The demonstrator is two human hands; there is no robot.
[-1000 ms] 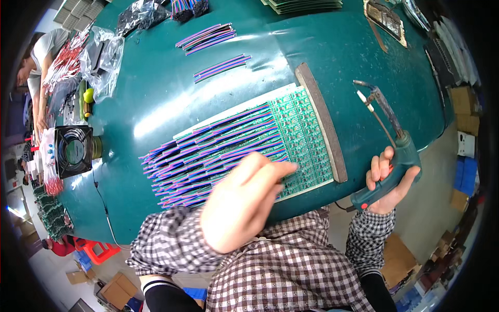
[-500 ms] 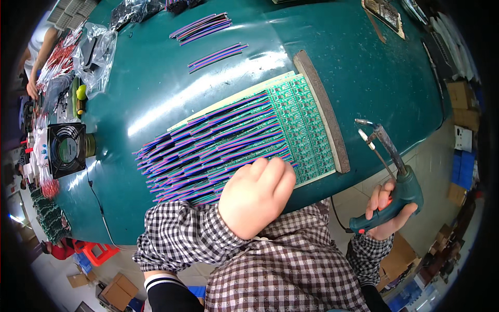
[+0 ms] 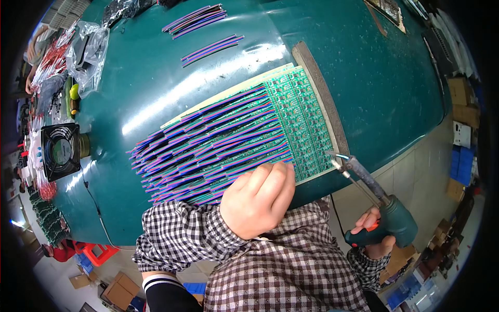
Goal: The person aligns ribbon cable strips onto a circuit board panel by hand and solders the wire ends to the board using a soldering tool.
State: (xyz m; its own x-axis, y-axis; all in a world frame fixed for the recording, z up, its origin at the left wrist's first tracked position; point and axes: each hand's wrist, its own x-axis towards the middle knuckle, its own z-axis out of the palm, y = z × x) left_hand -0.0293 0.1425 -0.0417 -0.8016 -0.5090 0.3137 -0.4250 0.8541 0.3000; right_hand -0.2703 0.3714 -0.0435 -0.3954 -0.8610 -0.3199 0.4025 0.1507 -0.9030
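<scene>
My left hand [image 3: 257, 200] is closed, its curled fingertips at the near edge of a green circuit board panel [image 3: 303, 117], beside the soldered-looking ends of striped ribbon wires [image 3: 228, 138]. What those fingertips hold is hidden beneath the hand. Rows of these pink, blue and black wires spread leftward from the panel. My right hand [image 3: 382, 248] grips a dark green soldering gun [image 3: 399, 221] with a red trigger. Its hot-end tip [image 3: 340, 155] points left, close to the near right corner of the panel and the brown bar [image 3: 323, 99] lying along the panel's right side.
Two loose bundles of ribbon wires [image 3: 212, 50] lie farther back on the green table [image 3: 374, 78]. At left stand a black fan [image 3: 61, 151] with a cord, clear plastic bags [image 3: 91, 49] and red-white wires. Another person's arm [image 3: 32, 78] shows at far left. Cardboard boxes [image 3: 460, 92] sit at right.
The soldering gun in my right hand has swung left and down, bringing its tip nearer the panel's corner. My left hand stays at the wire ends. The view has shifted slightly.
</scene>
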